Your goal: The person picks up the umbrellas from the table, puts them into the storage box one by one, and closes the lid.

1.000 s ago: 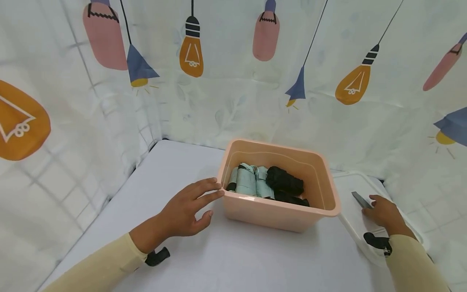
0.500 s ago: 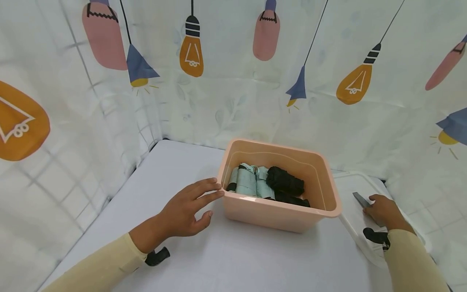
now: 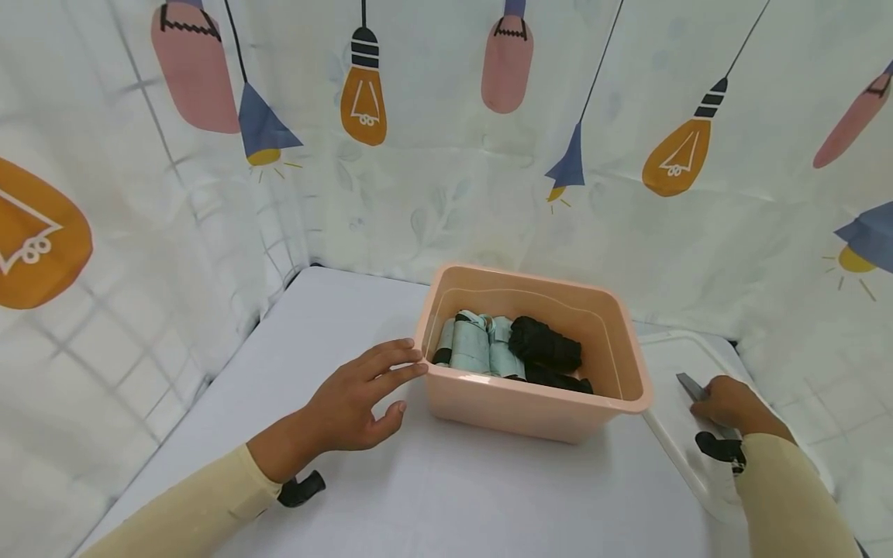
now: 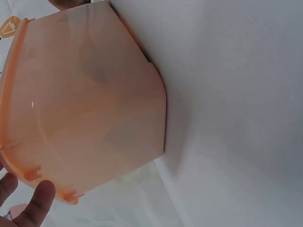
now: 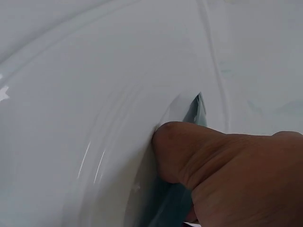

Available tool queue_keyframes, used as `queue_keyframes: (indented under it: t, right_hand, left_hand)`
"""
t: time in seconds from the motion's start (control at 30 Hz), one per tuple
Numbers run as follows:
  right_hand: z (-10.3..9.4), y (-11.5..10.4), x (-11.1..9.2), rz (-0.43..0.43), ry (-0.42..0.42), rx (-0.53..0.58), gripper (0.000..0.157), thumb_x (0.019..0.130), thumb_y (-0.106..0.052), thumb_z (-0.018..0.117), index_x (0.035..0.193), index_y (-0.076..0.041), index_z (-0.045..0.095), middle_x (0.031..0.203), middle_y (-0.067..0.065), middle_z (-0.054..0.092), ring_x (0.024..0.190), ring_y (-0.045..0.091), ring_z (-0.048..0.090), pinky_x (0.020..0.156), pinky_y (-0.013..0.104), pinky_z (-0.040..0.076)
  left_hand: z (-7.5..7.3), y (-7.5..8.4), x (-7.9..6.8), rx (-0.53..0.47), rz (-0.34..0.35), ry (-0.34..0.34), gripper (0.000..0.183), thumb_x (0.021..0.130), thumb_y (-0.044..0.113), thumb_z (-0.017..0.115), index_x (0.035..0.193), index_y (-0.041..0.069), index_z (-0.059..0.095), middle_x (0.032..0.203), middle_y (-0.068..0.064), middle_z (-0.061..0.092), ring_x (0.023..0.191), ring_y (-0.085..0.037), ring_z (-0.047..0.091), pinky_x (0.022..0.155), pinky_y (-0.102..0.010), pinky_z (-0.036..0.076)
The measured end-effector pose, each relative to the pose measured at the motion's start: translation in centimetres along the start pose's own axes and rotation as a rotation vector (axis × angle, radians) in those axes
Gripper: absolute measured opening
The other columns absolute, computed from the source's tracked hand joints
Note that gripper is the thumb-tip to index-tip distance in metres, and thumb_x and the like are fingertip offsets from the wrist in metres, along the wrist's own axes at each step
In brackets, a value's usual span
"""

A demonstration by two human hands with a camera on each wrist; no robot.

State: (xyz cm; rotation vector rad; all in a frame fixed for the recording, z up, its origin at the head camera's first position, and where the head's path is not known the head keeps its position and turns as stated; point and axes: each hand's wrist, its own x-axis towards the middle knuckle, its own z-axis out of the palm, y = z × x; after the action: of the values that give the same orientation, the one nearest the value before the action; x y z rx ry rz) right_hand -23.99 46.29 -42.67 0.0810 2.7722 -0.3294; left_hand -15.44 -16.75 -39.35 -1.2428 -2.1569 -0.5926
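A peach plastic bin [image 3: 516, 407] stands on the white-covered table. Inside it lie pale mint rolled cloth bundles [image 3: 471, 345] and black rolled bundles [image 3: 544, 345]. My left hand [image 3: 356, 399] has its fingers extended, their tips at the bin's left front corner; the thumb is apart from it. To the right of the bin lies a white plastic lid [image 3: 670, 360]. Over the lid, my right hand [image 3: 739, 404] pinches a flat grey-teal strip [image 3: 691, 385], whose pointed end [image 5: 199, 106] sticks out past the thumb in the right wrist view. What the strip is, I cannot tell.
A white curtain [image 3: 432, 194] printed with hanging lamps and bulbs encloses the back and sides of the table [image 3: 335, 310]. The bin's far side is close to the curtain. Black straps and mounts [image 3: 301, 490] sit at both wrists.
My right hand and the grey-teal strip have shifted slightly towards me, and the lid's near end now lies a little closer. The left hand and the bin stay in place.
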Motion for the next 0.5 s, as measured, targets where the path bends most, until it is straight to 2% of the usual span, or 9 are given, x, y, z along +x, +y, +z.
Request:
queue_keyframes:
  t: [0.27, 0.5]
  right_hand:
    - [-0.6, 0.2, -1.0, -0.040, -0.015, -0.012, 0.033, 0.085, -0.019, 0.066, 0.088, 0.011, 0.055, 0.078, 0.013, 0.057, 0.072, 0.029, 0.055, 0.065, 0.044, 0.049]
    - [-1.3, 0.1, -1.4, -0.083, 0.006, -0.018, 0.043, 0.090, -0.023, 0.065, 0.102, 0.016, 0.055, 0.087, 0.018, 0.061, 0.077, 0.031, 0.057, 0.069, 0.048, 0.051]
  left_hand:
    - [0.1, -0.1, 0.0, -0.007, 0.008, 0.010, 0.046, 0.092, 0.019, 0.056, 0.136, 0.006, 0.063, 0.138, -0.010, 0.057, 0.136, -0.031, 0.049, 0.107, -0.035, 0.046]
    - [0.0, 0.0, 0.1, -0.002, -0.005, -0.001, 0.046, 0.096, 0.023, 0.053, 0.137, 0.007, 0.062, 0.140, -0.010, 0.056, 0.137, -0.030, 0.048, 0.106, -0.036, 0.047]
